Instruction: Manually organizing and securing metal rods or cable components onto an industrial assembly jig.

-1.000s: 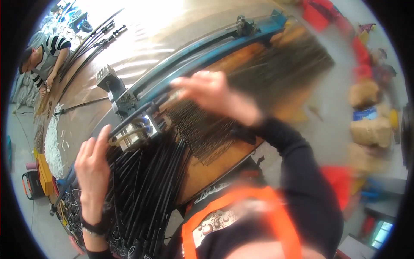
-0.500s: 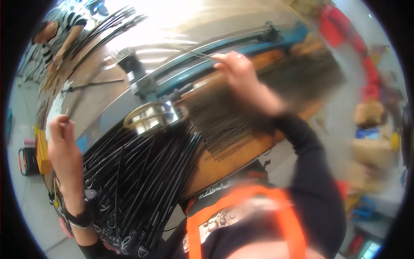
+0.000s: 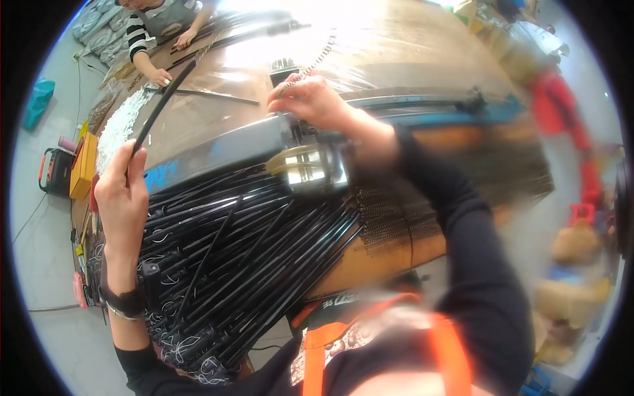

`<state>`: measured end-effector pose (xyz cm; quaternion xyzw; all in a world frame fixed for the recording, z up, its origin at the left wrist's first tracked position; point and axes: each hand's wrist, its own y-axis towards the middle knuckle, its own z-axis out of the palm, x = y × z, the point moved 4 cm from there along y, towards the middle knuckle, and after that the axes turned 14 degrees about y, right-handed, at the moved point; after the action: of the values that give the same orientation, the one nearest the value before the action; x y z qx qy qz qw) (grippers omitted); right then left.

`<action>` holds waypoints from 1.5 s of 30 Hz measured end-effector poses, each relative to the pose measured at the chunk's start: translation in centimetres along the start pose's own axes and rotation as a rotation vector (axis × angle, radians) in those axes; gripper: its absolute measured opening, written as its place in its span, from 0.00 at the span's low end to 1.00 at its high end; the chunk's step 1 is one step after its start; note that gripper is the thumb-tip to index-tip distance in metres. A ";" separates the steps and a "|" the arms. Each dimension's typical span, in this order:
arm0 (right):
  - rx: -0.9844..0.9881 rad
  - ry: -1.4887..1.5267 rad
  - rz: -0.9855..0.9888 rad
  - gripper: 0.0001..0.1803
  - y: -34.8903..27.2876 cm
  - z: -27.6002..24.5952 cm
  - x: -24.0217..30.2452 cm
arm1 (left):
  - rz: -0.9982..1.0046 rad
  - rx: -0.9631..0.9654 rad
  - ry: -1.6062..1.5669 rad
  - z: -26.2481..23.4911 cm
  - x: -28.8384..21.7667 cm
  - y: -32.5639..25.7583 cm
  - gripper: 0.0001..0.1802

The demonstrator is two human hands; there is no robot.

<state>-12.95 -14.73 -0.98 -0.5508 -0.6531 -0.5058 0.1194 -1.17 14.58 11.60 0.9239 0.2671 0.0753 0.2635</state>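
My left hand (image 3: 122,204), at the left, pinches the lower end of a slim black tube (image 3: 166,96) that slants up to the right. My right hand (image 3: 312,102) is above the bench machine and closed on a thin coil spring (image 3: 323,56), whose free length curves upward. Just below that hand sits the machine's shiny metal block (image 3: 310,168) with a yellowish hose looped over it. Between my forearms lies a heap of black tubes (image 3: 231,251), several with white cord loops at their near ends.
A layer of long springs (image 3: 386,204) covers the wooden bench at right, below a blue rail (image 3: 456,117). White small pieces (image 3: 119,132) are piled at left, near a yellow box (image 3: 84,165). Across the table, a co-worker's hand (image 3: 158,77) touches a dark rod (image 3: 218,98).
My right hand has come left, from over the blue rail to above the metal block, with the spring. A black tube now shows clearly in my left hand. The whole view has shifted.
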 end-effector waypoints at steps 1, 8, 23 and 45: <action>0.001 -0.029 -0.060 0.09 0.2 0.4 0.1 | 0.010 -0.014 -0.001 0.2 0.7 -0.7 0.10; 0.112 -0.271 0.041 0.10 1.8 1.7 -0.1 | 0.035 -0.043 -0.047 2.4 2.1 -1.8 0.11; 0.293 -0.625 -0.078 0.07 1.9 2.4 1.1 | -0.032 0.076 -0.022 3.1 1.8 -0.7 0.12; -0.332 -0.870 0.144 0.02 -20.1 -21.9 -3.7 | 0.369 0.153 -0.045 16.5 -8.5 2.7 0.10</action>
<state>-37.27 -31.94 -4.15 -0.7670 -0.5131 -0.3162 -0.2202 -2.49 0.72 -0.96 0.9760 0.0921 0.0809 0.1800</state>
